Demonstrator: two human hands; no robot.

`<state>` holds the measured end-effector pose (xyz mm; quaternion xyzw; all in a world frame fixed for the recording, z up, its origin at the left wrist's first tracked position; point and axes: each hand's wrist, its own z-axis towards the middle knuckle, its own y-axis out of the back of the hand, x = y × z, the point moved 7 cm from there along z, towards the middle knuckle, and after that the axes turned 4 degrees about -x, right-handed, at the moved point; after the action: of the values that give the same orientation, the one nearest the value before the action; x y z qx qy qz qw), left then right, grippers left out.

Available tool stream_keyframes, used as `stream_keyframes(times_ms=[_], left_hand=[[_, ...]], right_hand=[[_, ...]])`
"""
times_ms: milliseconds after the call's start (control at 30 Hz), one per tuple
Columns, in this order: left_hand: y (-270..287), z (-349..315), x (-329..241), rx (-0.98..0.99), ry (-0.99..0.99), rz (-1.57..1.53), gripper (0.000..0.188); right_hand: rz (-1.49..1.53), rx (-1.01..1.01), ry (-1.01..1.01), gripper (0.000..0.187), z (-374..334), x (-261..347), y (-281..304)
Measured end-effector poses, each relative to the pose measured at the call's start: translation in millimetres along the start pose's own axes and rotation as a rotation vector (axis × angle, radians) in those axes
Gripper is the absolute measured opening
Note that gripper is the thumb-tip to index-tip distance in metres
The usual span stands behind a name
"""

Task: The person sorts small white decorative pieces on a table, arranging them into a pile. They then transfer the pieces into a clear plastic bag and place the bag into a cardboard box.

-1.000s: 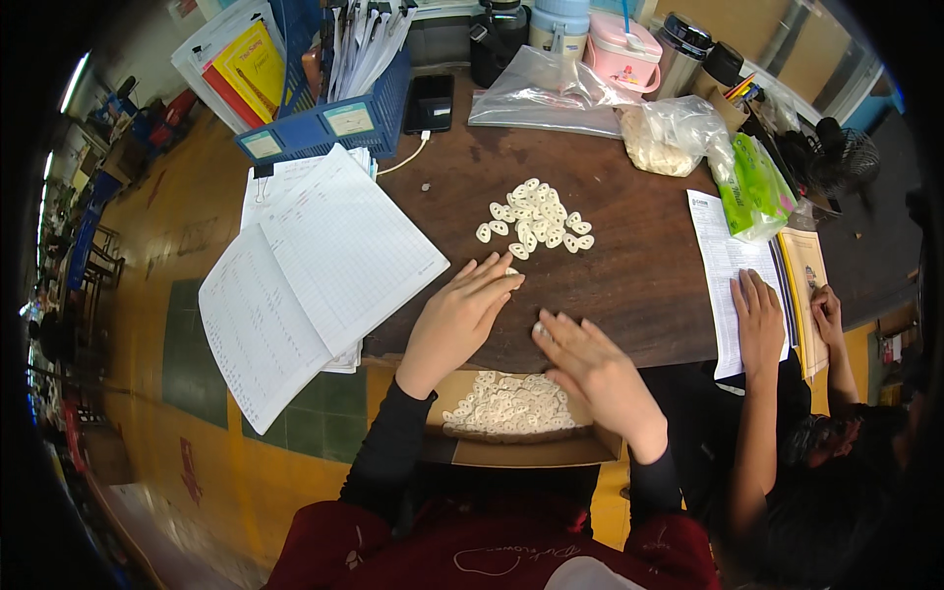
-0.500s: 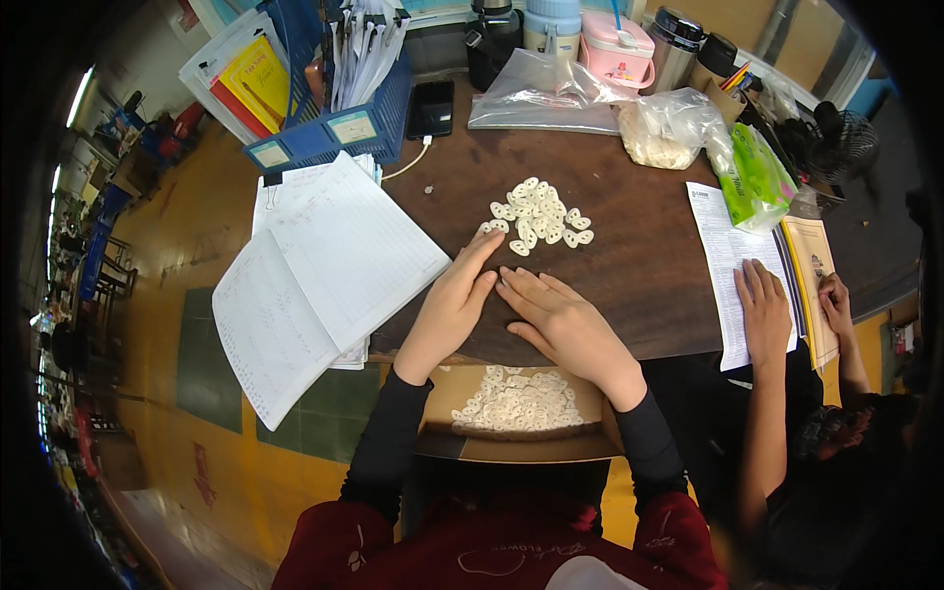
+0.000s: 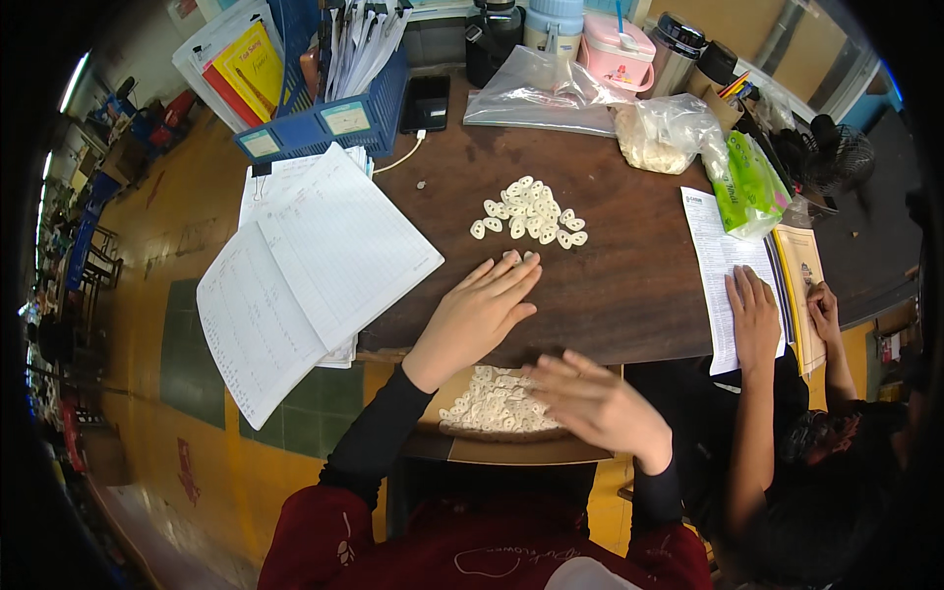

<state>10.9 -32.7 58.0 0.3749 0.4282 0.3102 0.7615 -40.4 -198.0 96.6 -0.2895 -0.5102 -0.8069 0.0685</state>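
A loose pile of small white oval pieces with holes (image 3: 531, 208) lies on the brown table. Just in front of it, my left hand (image 3: 479, 308) is open, palm down, its fingers stretched out flat. Its fingertips touch a couple of the same pieces on the tabletop, partly covered by the fingers. My right hand (image 3: 605, 405) is blurred by motion over the cardboard box (image 3: 526, 450) below the table's front edge. Its fingers look outstretched, and I see nothing held in them. Many more white pieces (image 3: 489, 403) fill the box, partly hidden by that hand.
An open notebook (image 3: 320, 265) lies at the left, below a blue file rack (image 3: 324, 123). A phone (image 3: 426, 103), plastic bags (image 3: 669, 133) and bottles line the back. At right, another person's hand (image 3: 755, 320) rests on a printed sheet (image 3: 708, 241).
My right hand has moved down from the tabletop to over the box. My left hand has shifted slightly right, its fingers now over a couple of pieces. The view has shifted slightly.
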Motion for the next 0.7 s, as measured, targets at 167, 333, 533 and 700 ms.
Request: stream_keyframes(times_ms=[167, 333, 533, 700], left_hand=[[19.3, -7.4, 4.1, -0.036, 0.084, -0.255, 0.059], [30.7, 10.2, 31.0, -0.235, 0.191, -0.378, 0.059], [0.2, 19.8, 38.3, -0.137, 0.213, 0.119, 0.063], [1.6, 1.2, 18.3, -0.121, 0.177, 0.159, 0.057]], right_hand=[[-0.080, -0.295, -0.177, 0.038, 38.3, -41.3, 28.6], [-0.269, -0.176, -0.085, 0.047, 79.6, -53.6, -4.9], [-0.264, -0.061, -0.067, 0.051, 37.7, -15.1, -22.1], [-0.155, -0.017, -0.051, 0.047, 2.0, 6.3, -14.8]])
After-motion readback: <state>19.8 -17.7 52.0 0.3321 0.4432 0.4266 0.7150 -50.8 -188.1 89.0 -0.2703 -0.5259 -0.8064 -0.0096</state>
